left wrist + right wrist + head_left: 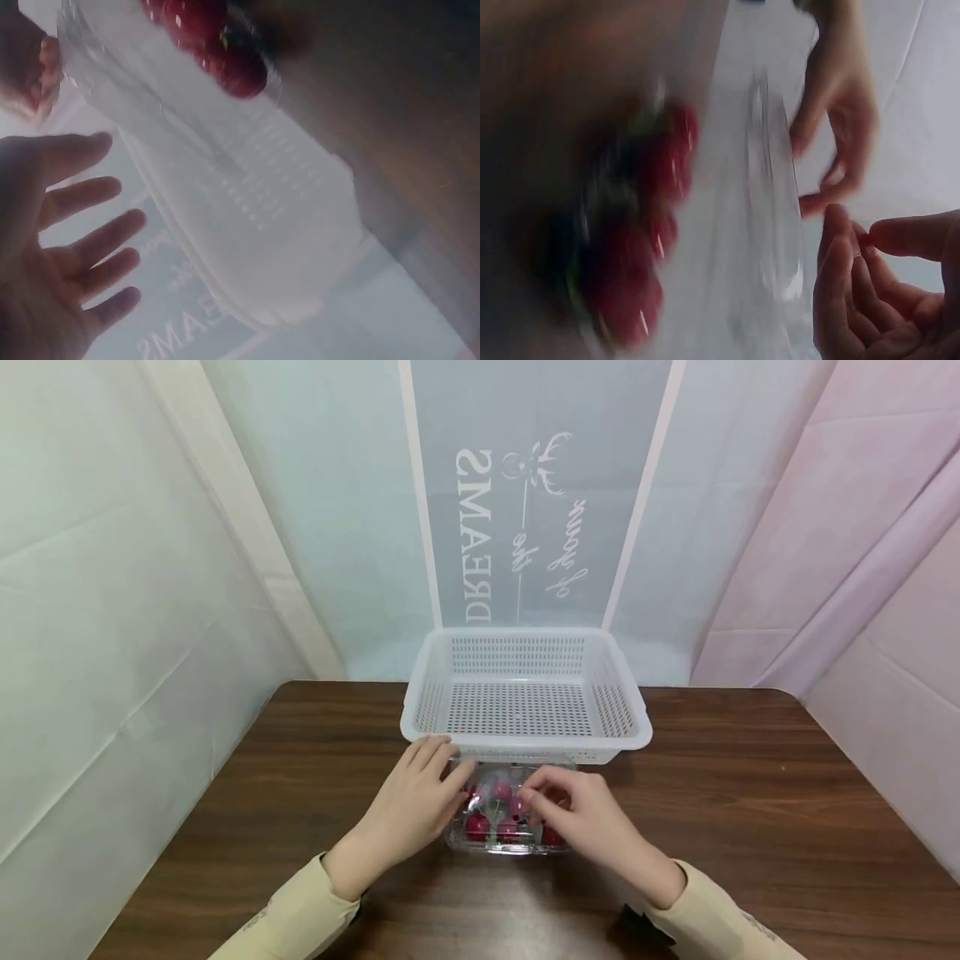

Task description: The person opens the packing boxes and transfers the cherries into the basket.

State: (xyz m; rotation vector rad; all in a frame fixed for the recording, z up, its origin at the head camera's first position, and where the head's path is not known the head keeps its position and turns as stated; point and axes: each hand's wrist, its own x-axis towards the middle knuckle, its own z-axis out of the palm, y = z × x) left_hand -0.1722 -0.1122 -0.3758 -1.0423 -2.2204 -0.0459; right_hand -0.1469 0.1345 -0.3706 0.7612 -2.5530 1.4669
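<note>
In the head view, a clear box [495, 847] with red round items [477, 827] inside is seen towards 6 o'clock, a white basket [525, 742] just beyond at its 12. The box is flanked by the left hand [412, 799] at 9 and the right hand [583, 814] at 3.

In the left wrist view, the left fingers are spread at 8 o'clock, nothing grasped.

In the right wrist view, thumb and fingertips are brought together at 4; whether anything is pinched cannot be told.
</note>
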